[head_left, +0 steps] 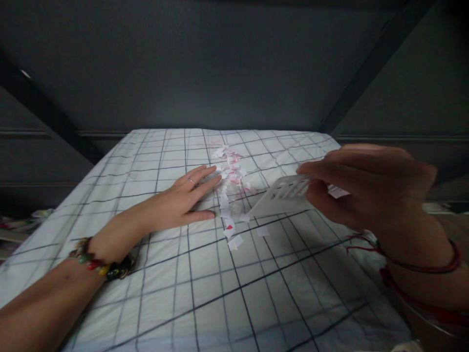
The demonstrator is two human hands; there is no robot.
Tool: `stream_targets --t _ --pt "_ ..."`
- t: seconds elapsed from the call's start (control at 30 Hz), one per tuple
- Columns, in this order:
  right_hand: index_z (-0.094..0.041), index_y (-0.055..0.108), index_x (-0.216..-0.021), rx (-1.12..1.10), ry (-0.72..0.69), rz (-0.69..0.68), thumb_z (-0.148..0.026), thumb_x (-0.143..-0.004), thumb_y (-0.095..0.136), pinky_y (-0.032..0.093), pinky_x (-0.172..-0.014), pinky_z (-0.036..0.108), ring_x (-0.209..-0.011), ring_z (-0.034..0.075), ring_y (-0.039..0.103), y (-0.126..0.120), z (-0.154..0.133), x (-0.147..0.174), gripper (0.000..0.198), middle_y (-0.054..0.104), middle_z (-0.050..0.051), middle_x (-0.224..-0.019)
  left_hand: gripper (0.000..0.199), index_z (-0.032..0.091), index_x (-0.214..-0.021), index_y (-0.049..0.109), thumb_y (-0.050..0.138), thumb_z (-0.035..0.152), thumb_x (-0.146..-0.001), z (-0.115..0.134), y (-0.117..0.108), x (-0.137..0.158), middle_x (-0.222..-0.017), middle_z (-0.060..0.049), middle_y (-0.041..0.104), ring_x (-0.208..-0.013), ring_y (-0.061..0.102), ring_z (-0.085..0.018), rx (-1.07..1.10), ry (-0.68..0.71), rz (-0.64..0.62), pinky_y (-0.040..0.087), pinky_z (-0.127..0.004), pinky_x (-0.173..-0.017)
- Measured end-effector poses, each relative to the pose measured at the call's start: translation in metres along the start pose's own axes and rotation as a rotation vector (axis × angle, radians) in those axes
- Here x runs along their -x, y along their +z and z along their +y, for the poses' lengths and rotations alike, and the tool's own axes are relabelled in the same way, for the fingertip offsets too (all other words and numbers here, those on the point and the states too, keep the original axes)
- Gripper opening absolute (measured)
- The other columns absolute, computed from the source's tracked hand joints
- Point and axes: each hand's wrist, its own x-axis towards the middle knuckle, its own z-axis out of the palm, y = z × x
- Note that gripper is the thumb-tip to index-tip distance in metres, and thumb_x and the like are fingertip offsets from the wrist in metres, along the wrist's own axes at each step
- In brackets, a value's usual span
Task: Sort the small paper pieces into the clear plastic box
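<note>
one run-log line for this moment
left hand: spread, beside paper scraps | right hand: gripping slotted tool | cloth: checked, under scraps

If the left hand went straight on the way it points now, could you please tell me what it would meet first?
The left hand would likely meet the paper scraps first; its fingertips look right at their edge, though contact is unclear.

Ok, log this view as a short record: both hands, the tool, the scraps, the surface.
Left hand: open, palm down, beside the paper scraps
Right hand: gripping the white slotted tool
Tool pose: tilted, its low end at the scraps
Scraps: loose strip, white with pink and red marks
Surface: white cloth, dark grid lines
</note>
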Motion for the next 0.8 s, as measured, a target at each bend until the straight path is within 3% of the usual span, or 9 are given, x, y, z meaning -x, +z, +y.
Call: stream_targets --t 0.13,0.33,0.43,0.6,0.8 --pt "-0.024 0.057 -0.085 0.000 0.020 0.023 -0.013 -0.080 0.057 0.044 -0.050 0.024 -0.054 0.010 0.059 -0.0001 0.0033 0.0015 0.012 0.064 -0.006 -0.063 0.071 0.021 -0.153 0.012 0.035 0.058 -0.099 0.0004 -0.0003 0.0007 -0.158 -0.018 0.014 -0.144 0.014 -0.037 0.005 -0.005 0.001 0.021 -0.054 -0.114" --pt "-0.024 0.053 -0.081 -0.078 -0.013 -0.001 -0.013 -0.082 0.052 0.040 -0.044 0.027 -0.044 0.010 0.050 -0.0004 -0.0024 -0.0002 0.011 0.056 -0.008 -0.053 0.072 0.019 -0.153 0.014 0.037 0.059 -0.098 0.0002 0.0003 0.0011 -0.158 -0.019 0.013 -0.144 0.013 -0.038 0.022 0.000 0.004 0.021 -0.054 -0.114" --pt "-0.024 0.054 -0.081 -0.133 0.006 0.015 -0.012 -0.083 0.050 0.043 -0.047 0.025 -0.046 0.008 0.051 -0.0021 -0.0040 -0.0020 0.013 0.058 -0.008 -0.055 0.071 0.020 -0.153 0.014 0.038 0.057 -0.098 0.0001 0.0007 0.0011 -0.158 -0.018 0.013 -0.143 0.014 -0.038 0.029 -0.004 0.008 0.021 -0.054 -0.114" --pt "-0.022 0.057 -0.081 0.004 -0.019 0.023 -0.012 -0.081 0.056 0.042 -0.048 0.024 -0.050 0.009 0.052 -0.0030 0.0006 -0.0025 0.011 0.061 -0.005 -0.058 0.070 0.020 -0.153 0.012 0.038 0.056 -0.099 -0.0006 0.0014 0.0011 -0.158 -0.019 0.013 -0.143 0.015 -0.037 0.019 0.015 0.015 0.022 -0.053 -0.114" --pt "-0.024 0.053 -0.082 -0.064 -0.008 -0.016 -0.014 -0.084 0.050 0.041 -0.047 0.026 -0.047 0.009 0.048 -0.0015 -0.0001 0.0013 0.010 0.057 -0.007 -0.055 0.071 0.020 -0.153 0.011 0.037 0.056 -0.099 -0.0012 0.0011 0.0014 -0.157 -0.020 0.014 -0.143 0.015 -0.037 -0.007 0.037 0.033 0.023 -0.054 -0.113"
